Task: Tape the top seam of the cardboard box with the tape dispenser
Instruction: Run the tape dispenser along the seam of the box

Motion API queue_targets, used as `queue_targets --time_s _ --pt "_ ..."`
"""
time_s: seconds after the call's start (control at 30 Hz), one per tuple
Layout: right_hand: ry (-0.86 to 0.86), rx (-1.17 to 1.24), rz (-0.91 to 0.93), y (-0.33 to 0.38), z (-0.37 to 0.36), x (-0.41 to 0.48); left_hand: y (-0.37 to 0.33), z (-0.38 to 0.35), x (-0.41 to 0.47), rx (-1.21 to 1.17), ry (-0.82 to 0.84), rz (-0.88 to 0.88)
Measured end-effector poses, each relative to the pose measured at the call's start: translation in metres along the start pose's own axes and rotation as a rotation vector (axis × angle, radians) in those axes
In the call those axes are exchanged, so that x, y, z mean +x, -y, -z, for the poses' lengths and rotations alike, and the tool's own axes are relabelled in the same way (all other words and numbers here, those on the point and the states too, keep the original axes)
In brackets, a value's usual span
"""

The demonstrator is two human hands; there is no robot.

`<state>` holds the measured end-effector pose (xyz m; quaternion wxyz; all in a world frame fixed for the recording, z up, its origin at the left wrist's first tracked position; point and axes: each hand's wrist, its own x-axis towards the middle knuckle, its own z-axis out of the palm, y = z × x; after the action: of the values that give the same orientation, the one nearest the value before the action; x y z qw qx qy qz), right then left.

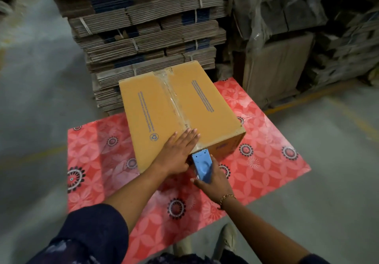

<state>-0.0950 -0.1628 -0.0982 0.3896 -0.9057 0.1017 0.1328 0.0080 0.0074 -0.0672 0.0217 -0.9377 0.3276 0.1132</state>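
While the left hand [180,150] lies flat on the cardboard box [180,109], the right hand [213,181] grips the tape dispenser [202,166] at the near edge, seemingly finishing the seam; cutting likely follows.

Left hand [180,150] lies flat, fingers spread; right hand [213,183] apparently curls closed, wrist bent.

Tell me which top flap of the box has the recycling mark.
The left flap, where the left hand lies flat. Its recycling mark sits near the front edge; the right flap shows only a text line.
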Motion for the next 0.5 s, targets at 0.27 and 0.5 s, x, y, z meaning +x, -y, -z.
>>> queue_targets --time_s 0.27,0.5 --pt "-0.145 -0.025 0.128 -0.002 0.010 -0.023 0.003 -0.008 0.001 -0.013 -0.067 -0.013" --pt "-0.147 -0.061 0.085 0.001 0.017 -0.045 0.009 -0.028 0.010 0.007 -0.188 0.000"
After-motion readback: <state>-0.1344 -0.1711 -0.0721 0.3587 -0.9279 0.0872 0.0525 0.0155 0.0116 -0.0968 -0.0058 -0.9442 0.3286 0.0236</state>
